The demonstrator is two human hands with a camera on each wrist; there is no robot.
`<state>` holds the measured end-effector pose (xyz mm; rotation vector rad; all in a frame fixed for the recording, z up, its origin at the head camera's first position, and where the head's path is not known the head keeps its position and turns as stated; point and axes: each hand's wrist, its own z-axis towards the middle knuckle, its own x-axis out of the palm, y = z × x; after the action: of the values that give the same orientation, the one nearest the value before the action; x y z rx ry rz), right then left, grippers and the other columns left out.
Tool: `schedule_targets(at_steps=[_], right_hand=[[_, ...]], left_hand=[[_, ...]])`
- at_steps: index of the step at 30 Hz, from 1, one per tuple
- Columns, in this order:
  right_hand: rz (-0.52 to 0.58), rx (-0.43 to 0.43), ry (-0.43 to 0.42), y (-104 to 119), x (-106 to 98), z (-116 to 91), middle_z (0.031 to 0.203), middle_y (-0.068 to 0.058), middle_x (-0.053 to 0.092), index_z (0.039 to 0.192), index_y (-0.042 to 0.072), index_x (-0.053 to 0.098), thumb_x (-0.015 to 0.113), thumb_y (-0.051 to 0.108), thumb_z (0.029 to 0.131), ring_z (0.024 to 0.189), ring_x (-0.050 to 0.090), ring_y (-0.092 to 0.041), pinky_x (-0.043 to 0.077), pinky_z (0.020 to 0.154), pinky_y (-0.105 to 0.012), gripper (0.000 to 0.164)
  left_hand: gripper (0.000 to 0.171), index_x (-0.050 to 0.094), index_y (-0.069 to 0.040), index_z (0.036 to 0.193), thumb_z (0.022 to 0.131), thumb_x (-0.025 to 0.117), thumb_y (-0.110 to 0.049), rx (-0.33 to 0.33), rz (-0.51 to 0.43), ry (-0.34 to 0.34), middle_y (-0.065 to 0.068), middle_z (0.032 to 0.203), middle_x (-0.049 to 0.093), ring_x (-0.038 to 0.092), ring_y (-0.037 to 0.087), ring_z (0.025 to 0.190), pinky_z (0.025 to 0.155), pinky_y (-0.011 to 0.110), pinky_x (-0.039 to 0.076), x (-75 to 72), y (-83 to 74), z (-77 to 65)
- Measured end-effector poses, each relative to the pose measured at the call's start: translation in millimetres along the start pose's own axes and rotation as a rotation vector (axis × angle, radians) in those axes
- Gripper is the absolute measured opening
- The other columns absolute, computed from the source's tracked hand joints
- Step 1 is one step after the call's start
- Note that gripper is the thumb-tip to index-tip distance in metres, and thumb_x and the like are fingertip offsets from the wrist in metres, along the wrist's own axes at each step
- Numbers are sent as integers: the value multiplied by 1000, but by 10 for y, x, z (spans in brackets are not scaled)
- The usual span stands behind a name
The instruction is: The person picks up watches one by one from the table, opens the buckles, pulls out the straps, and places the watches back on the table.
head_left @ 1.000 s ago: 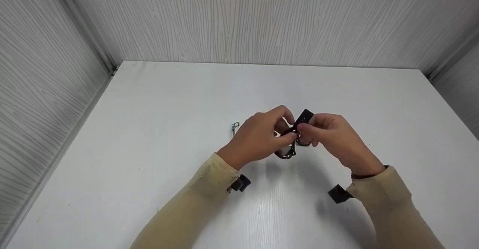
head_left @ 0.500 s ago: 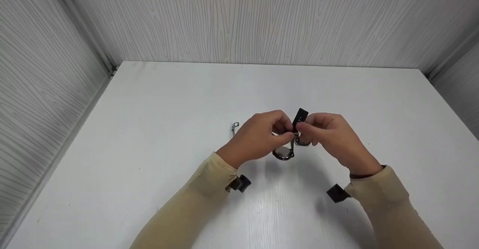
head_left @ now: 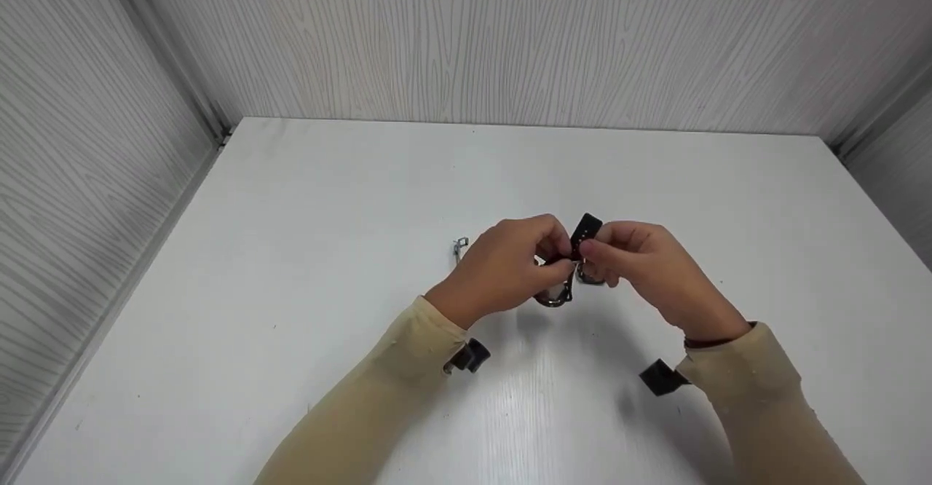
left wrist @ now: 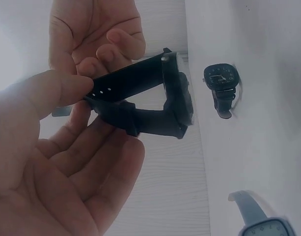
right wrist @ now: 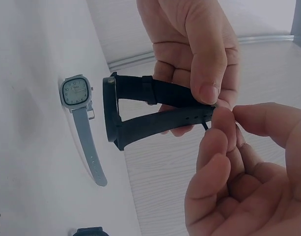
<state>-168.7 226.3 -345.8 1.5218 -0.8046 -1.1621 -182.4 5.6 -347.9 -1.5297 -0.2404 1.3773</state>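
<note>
I see my left hand (head_left: 502,270) and right hand (head_left: 644,270) pinching the black watch (head_left: 575,255) by its strap ends between their fingertips, above the table (head_left: 328,201). Its straps run side by side, its case pointing away from my palms.

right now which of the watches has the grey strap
The square-faced grey watch lying flat on the table, touched by neither hand. The held watch, pinched between both hands, is all black, and the other loose watch is black too.

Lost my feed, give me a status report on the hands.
Left hand and right hand both pinch black watch strap ends, above table. Grey watch lies aside. Nothing in the way.
</note>
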Motion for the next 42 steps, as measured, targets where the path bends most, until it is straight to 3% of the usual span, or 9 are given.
schedule_targets(at_steps=[3, 10, 16, 21, 26, 36, 42], right_hand=[[-9, -1, 2, 1, 4, 0, 80, -4, 64, 91, -6, 62, 68, 22, 101, 78, 57, -18, 48, 71, -28, 31], [-29, 10, 28, -24, 24, 6, 86, -11, 66, 98, -5, 60, 70, 18, 99, 79, 59, -18, 49, 72, -27, 25], [-112, 25, -31, -38, 54, -15, 86, -11, 66, 96, -3, 62, 72, 20, 98, 78, 59, -18, 50, 72, -27, 25], [-205, 37, -63, -14, 85, -27, 84, -9, 65, 98, 0, 67, 72, 23, 98, 79, 59, -20, 49, 74, -30, 23], [-290, 52, -95, 17, 107, -24, 84, -7, 69, 95, 4, 69, 70, 26, 98, 81, 60, -19, 48, 73, -30, 22], [-330, 47, -99, 15, 107, -9, 88, -11, 71, 96, 4, 68, 68, 24, 98, 82, 61, -21, 50, 75, -30, 20], [-262, 34, -54, -3, 79, -11, 87, -10, 67, 98, 2, 69, 66, 21, 100, 83, 60, -22, 48, 75, -32, 19]], left_hand=[[6, 65, -16, 97, 97, 70, -19, 14, 9, -9, -12, 91, 72, 65, 0, 87, 78, 25, 51, 5, 7, -2], [7, 67, -18, 99, 93, 72, -18, 122, 123, -83, -16, 87, 71, 62, -3, 83, 75, 24, 49, 50, 64, 8], [11, 66, -19, 101, 93, 73, -17, 146, 183, -90, -16, 85, 69, 60, -1, 79, 72, 23, 47, 66, 60, 9], [7, 68, -18, 98, 93, 72, -15, 236, 303, -142, -12, 86, 67, 55, 3, 73, 67, 21, 45, 80, 59, -2], [7, 67, -16, 93, 91, 70, -10, 300, 333, -197, -9, 80, 64, 51, 4, 69, 63, 22, 43, 90, 65, -6], [7, 67, -16, 93, 91, 70, -10, 310, 337, -203, -8, 80, 65, 51, 5, 68, 63, 22, 43, 94, 58, -9], [7, 67, -15, 95, 91, 71, -10, 301, 310, -189, -8, 85, 69, 56, 4, 73, 66, 21, 46, 88, 51, -12]])
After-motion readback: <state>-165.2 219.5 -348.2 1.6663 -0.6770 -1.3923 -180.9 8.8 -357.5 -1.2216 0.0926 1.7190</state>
